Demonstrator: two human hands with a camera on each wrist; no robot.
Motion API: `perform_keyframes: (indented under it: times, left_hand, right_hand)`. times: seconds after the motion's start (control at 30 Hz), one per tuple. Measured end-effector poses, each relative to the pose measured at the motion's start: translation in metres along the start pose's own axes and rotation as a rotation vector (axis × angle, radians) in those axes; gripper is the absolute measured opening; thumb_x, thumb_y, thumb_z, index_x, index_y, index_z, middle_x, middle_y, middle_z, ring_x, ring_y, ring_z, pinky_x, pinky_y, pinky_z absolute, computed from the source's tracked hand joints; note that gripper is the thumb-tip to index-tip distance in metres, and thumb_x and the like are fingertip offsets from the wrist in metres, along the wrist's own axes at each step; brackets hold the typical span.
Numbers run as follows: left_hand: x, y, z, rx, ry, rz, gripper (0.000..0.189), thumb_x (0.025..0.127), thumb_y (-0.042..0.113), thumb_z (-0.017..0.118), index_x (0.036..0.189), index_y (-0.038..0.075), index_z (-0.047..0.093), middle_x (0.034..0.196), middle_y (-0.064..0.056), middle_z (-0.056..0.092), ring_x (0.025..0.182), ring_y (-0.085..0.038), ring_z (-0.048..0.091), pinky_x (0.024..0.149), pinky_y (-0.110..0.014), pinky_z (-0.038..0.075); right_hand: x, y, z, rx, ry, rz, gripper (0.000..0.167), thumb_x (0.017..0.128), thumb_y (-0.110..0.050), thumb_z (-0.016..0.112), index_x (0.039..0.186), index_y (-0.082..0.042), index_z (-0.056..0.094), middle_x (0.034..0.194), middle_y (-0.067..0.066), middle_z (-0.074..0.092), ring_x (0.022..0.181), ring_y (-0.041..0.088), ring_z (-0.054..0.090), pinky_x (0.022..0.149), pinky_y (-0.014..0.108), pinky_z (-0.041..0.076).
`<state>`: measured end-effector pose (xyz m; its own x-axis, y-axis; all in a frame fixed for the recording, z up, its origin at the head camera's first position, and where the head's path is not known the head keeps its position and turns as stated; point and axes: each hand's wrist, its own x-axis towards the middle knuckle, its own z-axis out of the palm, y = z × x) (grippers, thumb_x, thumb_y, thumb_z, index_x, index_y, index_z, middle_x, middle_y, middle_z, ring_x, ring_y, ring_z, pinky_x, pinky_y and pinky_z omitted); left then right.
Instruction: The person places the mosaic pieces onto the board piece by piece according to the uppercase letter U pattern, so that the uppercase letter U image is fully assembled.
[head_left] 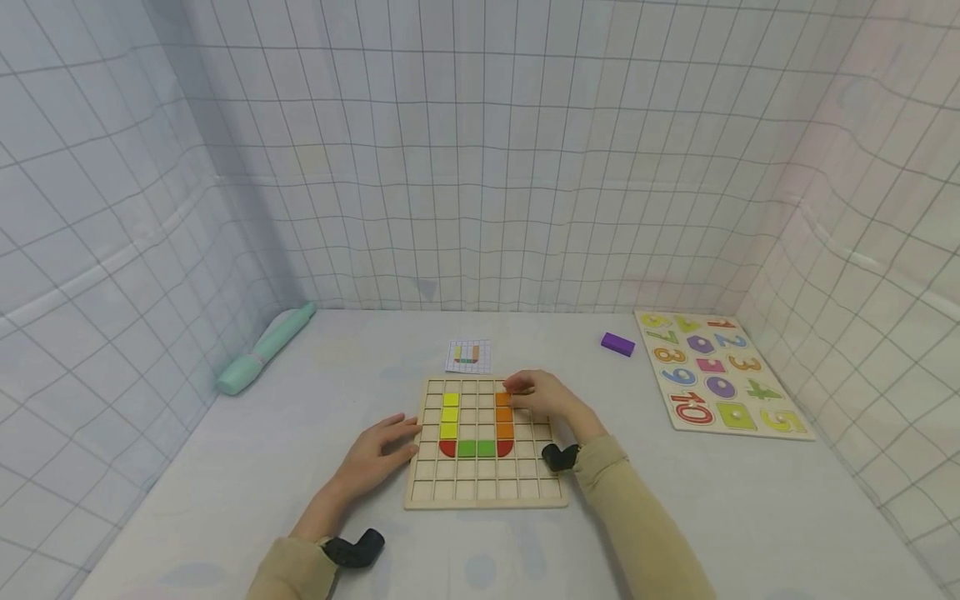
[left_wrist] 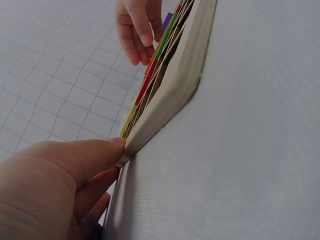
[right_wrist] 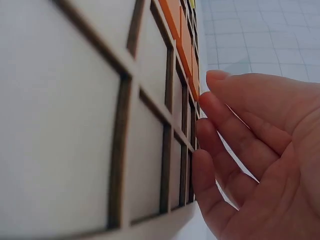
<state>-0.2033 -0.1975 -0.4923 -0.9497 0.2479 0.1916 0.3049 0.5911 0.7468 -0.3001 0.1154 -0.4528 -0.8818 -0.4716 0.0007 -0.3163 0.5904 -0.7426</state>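
Observation:
A square wooden grid board lies on the table, bearing a U of coloured tiles. Yellow tiles form its left side and orange tiles its right. Green tiles make the bottom, between two rounded red corner tiles. My left hand rests beside the board, its thumb and fingers at the left edge. Over the upper right cells is my right hand, fingertips right at the top orange tile, fingers loosely bent with nothing seen between them.
Behind the board lies a small card picturing a similar coloured U. A purple block sits to the right of it. Farther right is a number-and-shape puzzle board. A long teal object lies by the left wall.

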Motion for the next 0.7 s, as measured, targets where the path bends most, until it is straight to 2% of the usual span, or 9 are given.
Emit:
perform_keyframes:
  times: [0.13, 0.37, 0.53, 0.7]
  left_hand:
    - [0.0, 0.0, 0.0, -0.001, -0.002, -0.006, 0.039, 0.088, 0.027, 0.067, 0.122, 0.007, 0.063, 0.134, -0.009, 0.053, 0.133, -0.034, 0.034, 0.108, -0.053, 0.027]
    - [-0.001, 0.0, -0.002, -0.001, -0.004, -0.002, 0.04, 0.088, 0.027, 0.067, 0.122, 0.007, 0.063, 0.134, -0.009, 0.053, 0.133, -0.034, 0.034, 0.108, -0.054, 0.027]
    - [-0.001, 0.002, -0.004, -0.004, 0.0, 0.007, 0.04, 0.088, 0.025, 0.067, 0.122, 0.005, 0.063, 0.133, -0.009, 0.054, 0.133, -0.035, 0.035, 0.107, -0.055, 0.027]
    - [-0.001, 0.002, -0.004, -0.003, -0.006, -0.002, 0.041, 0.088, 0.027, 0.067, 0.123, 0.007, 0.063, 0.134, -0.008, 0.054, 0.133, -0.035, 0.034, 0.107, -0.055, 0.027]
  right_hand:
    - [-0.006, 0.005, -0.005, 0.001, 0.006, 0.023, 0.029, 0.089, -0.014, 0.064, 0.116, -0.005, 0.063, 0.116, 0.01, 0.063, 0.112, 0.028, 0.056, 0.098, 0.041, 0.043]
    - [-0.026, 0.01, -0.016, -0.022, 0.019, -0.002, 0.03, 0.091, -0.015, 0.062, 0.117, 0.0, 0.062, 0.114, 0.012, 0.063, 0.109, 0.028, 0.056, 0.096, 0.042, 0.045]
    - [-0.039, 0.018, -0.018, -0.019, 0.025, -0.007, 0.03, 0.09, -0.017, 0.064, 0.117, -0.004, 0.063, 0.118, 0.01, 0.061, 0.112, 0.028, 0.055, 0.096, 0.042, 0.046]
    - [-0.052, 0.021, -0.019, -0.057, 0.037, -0.065, 0.033, 0.09, -0.016, 0.063, 0.12, -0.002, 0.061, 0.125, 0.013, 0.058, 0.117, 0.034, 0.052, 0.096, 0.044, 0.046]
